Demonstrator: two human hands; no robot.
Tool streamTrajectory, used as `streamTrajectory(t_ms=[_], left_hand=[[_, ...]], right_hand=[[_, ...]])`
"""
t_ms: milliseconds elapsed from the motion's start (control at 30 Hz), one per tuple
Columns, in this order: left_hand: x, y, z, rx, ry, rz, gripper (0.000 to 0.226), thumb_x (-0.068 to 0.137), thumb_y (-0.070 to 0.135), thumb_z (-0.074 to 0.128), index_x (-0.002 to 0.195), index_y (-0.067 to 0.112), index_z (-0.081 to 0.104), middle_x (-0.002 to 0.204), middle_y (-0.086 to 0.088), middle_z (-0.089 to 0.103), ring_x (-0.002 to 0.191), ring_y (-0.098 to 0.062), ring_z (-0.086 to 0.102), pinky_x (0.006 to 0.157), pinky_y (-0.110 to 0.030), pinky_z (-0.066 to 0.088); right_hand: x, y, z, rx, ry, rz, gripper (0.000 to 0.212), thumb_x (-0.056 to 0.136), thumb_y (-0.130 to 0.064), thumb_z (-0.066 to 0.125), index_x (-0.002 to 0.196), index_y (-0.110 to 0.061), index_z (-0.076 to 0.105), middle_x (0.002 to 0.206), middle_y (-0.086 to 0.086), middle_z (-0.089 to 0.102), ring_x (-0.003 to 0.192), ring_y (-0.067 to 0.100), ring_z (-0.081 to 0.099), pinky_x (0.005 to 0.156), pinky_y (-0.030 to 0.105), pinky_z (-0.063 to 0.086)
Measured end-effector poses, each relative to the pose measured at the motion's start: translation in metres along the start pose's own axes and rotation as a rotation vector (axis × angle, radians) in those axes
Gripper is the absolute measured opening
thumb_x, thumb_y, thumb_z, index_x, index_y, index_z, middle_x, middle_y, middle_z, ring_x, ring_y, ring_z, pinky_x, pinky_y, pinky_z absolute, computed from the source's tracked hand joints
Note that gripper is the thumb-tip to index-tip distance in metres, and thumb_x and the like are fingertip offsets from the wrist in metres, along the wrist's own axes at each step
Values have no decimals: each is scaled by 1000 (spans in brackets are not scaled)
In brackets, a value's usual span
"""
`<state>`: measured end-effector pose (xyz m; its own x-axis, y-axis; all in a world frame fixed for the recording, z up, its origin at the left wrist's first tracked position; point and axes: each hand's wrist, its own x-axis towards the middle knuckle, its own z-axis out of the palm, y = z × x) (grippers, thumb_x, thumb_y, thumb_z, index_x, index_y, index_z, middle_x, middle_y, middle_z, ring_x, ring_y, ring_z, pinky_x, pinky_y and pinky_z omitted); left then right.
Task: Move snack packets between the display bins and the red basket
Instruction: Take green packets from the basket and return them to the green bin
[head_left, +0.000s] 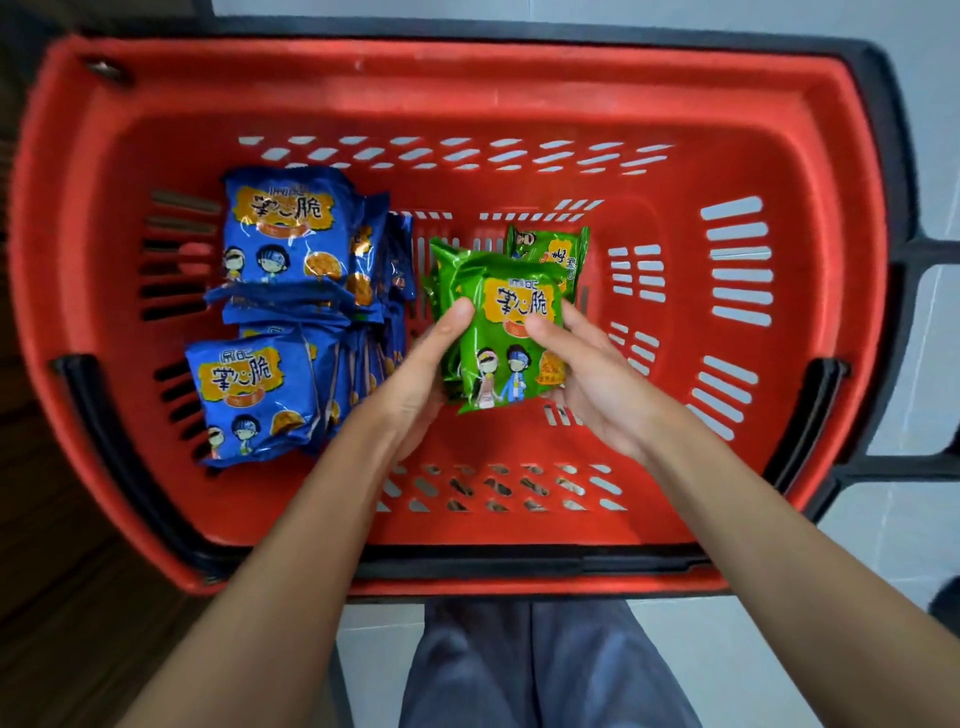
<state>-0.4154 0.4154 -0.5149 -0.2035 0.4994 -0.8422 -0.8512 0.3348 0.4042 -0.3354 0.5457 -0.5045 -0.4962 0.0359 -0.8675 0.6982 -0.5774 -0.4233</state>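
Note:
A red basket (519, 93) fills the view below me. Several blue snack packets (280, 234) are piled in its left half. In the middle sits a small stack of green snack packets (506, 343), held from both sides inside the basket. My left hand (421, 374) grips the stack's left edge, thumb on the top packet's front. My right hand (587, 374) grips its right edge, thumb on the front too. Another green packet (550, 247) lies behind the stack on the basket floor.
The basket rests on a black frame (914, 249) over a pale tiled floor (924, 530). Its black handle (519, 564) lies folded along the near rim. A dark wooden surface (57, 597) runs along the left. My legs in grey trousers (545, 670) show below the basket.

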Motion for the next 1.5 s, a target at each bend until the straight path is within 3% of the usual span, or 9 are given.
streamTrajectory(t_ms=[200, 333, 467, 600, 700, 800, 1067, 1333, 1500], left_hand=[[6, 6, -8, 55, 29, -67, 89, 49, 61, 75, 128, 23, 56, 120, -1, 67, 112, -18, 63, 104, -43, 43], [8, 10, -8, 144, 65, -65, 98, 48, 60, 73, 134, 21, 49, 125, -1, 64, 116, -20, 59, 109, -46, 36], [11, 9, -5, 208, 138, -79, 144, 24, 71, 79, 149, 24, 24, 145, -1, 46, 132, -19, 43, 113, -45, 30], [13, -1, -10, 107, 189, -73, 121, 38, 54, 78, 145, 20, 32, 141, -3, 50, 130, -23, 45, 109, -40, 33], [17, -10, -17, 27, 193, -56, 115, 36, 47, 80, 140, 17, 41, 134, -6, 56, 124, -27, 52, 109, -49, 36], [27, -21, -23, 0, 183, -46, 100, 43, 44, 75, 135, 17, 47, 127, -6, 62, 119, -27, 57, 106, -49, 40], [56, -43, -30, 6, 169, -77, 83, 59, 33, 71, 136, 16, 45, 124, -8, 64, 108, -25, 65, 94, -41, 51], [50, -38, -32, -39, 200, -83, 78, 62, 27, 65, 136, 10, 46, 126, -14, 62, 113, -31, 61, 98, -45, 48], [10, -24, -21, -51, 205, -77, 78, 63, 27, 65, 136, 10, 45, 128, -14, 61, 115, -31, 59, 101, -46, 46]], right_hand=[[4, 6, 2, 0, 74, -30, 64, 89, -22, 57, 146, -22, 26, 138, 4, 52, 126, 19, 50, 109, 46, 36], [6, 11, 1, 28, 74, -17, 46, 88, -22, 56, 133, -13, 47, 125, 8, 62, 113, 22, 60, 105, 46, 41], [9, 12, 2, 7, 62, -33, 50, 76, -38, 59, 124, -22, 55, 123, 1, 64, 115, 18, 59, 109, 47, 35], [23, 12, -5, 6, 50, 9, 62, 76, -51, 53, 129, -19, 52, 131, 3, 57, 123, 19, 50, 110, 46, 32], [50, 10, -19, 7, 95, 79, 51, 90, -55, 36, 110, -15, 62, 100, 3, 66, 89, 17, 55, 87, 37, 41], [93, 15, -33, -93, 404, 102, 35, 88, -49, 53, 101, -18, 60, 104, 2, 64, 95, 22, 57, 80, 34, 41], [180, 26, -56, -611, 820, 244, 107, 66, -54, 75, 142, -2, 22, 147, 21, 27, 133, 38, 33, 108, 42, 33], [164, 40, -65, -532, 891, 98, 64, 62, -48, 81, 108, -10, 58, 113, 10, 64, 99, 26, 62, 72, 27, 43], [97, 28, -50, -299, 897, 24, 64, 65, -39, 81, 119, -17, 55, 119, 6, 61, 97, 21, 56, 77, 23, 38]])
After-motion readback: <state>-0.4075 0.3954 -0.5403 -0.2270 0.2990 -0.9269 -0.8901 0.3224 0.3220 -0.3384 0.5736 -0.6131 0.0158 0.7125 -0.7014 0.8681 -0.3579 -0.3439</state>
